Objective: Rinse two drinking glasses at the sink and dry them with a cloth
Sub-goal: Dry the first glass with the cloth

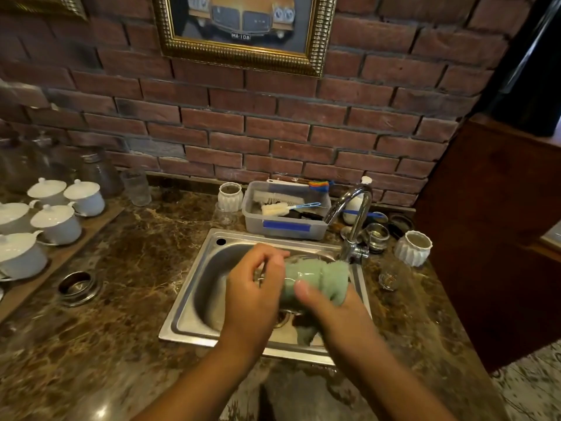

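Observation:
Over the steel sink (pixel 194 311) I hold a clear drinking glass (pixel 282 278) on its side, with a pale green cloth (pixel 331 278) stuffed into it and bunched out of its right end. My left hand (pixel 252 296) grips the glass's base end, fingers curled over the top. My right hand (pixel 331 308) grips the cloth and the glass from the right, thumb lying on the glass. A second small clear glass (pixel 390 276) stands on the counter right of the sink. A loose end of the cloth hangs down toward the sink floor.
The chrome tap (pixel 353 220) arches over the sink's back right corner. Behind the sink stands a plastic tub of brushes (pixel 285 220). White ribbed cups (pixel 413 247) flank it. Lidded white cups (pixel 56 223) sit on a board at left, a tall glass (pixel 136 188) near the wall.

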A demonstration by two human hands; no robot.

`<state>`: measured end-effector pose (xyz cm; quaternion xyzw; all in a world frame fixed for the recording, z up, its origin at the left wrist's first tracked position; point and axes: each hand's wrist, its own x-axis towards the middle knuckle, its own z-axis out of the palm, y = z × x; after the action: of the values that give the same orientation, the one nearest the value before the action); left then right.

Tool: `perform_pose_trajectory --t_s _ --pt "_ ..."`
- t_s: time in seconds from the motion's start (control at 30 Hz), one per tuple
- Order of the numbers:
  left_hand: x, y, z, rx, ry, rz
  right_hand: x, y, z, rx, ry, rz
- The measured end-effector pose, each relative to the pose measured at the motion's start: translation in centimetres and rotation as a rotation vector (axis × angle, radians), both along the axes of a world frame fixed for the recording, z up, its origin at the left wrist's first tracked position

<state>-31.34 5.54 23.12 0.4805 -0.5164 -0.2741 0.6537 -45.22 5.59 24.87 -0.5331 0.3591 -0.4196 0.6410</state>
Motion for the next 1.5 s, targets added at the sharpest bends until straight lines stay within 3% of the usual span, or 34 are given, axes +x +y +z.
perform_pose_trajectory --t_s 0.07,0.13,0.23,0.33,0.43,0.53,0.6,0.67,0.73,0.8,0.9,1.0,1.23,1.5 --pt "1.2 -0.1 -1.1 -0.255 -0.409 0.005 0.4 -0.3 -0.9 0.369 -0.251 -0.045" --pt "2.0 0.1 -1.7 -0.126 -0.417 -0.058 0.2 -1.0 -1.1 0.312 -0.138 0.017" --pt "2.2 1.5 -2.4 0.429 -0.019 -0.305 -1.6 -2.8 -0.7 -0.055 0.29 0.21" --pt "2.7 2.5 -3.2 0.914 0.464 -0.796 -2.0 -4.2 -0.8 -0.062 0.35 0.556" --pt "2.9 3.5 -4.2 1.011 0.778 -0.94 -0.8 -4.0 -2.1 0.14 0.174 0.501" --pt "2.9 4.4 -5.5 0.928 1.104 -0.835 1.3 -2.9 -4.5 0.363 -0.03 0.113" --pt "3.2 4.8 -6.7 0.886 1.173 -0.708 3.3 -1.9 -5.8 0.471 -0.166 -0.114" --pt "3.5 5.2 -8.0 0.855 1.091 -0.561 5.3 -1.0 -6.6 0.573 -0.276 -0.293" --pt "3.9 5.8 -9.3 0.798 0.774 -0.354 7.0 -0.4 -7.1 0.643 -0.343 -0.435" --pt "4.9 6.4 -10.6 0.701 0.496 -0.171 8.1 -0.2 -7.6 0.592 -0.297 -0.535" --pt "7.6 7.3 -13.0 0.617 0.294 -0.118 9.4 -0.1 -8.9 0.528 -0.135 -0.529" --pt "10.8 8.2 -15.1 0.635 0.194 -0.1 10.8 0.7 -10.2 0.635 -0.084 -0.469" --pt "18.8 9.7 -19.6 0.676 0.085 0.16 12.4 3.2 -12.4 1.101 -0.24 -0.23" --pt "23.8 10.2 -23.2 0.747 0.024 0.236 13.1 4.3 -12.2 1.151 -0.371 -0.101"
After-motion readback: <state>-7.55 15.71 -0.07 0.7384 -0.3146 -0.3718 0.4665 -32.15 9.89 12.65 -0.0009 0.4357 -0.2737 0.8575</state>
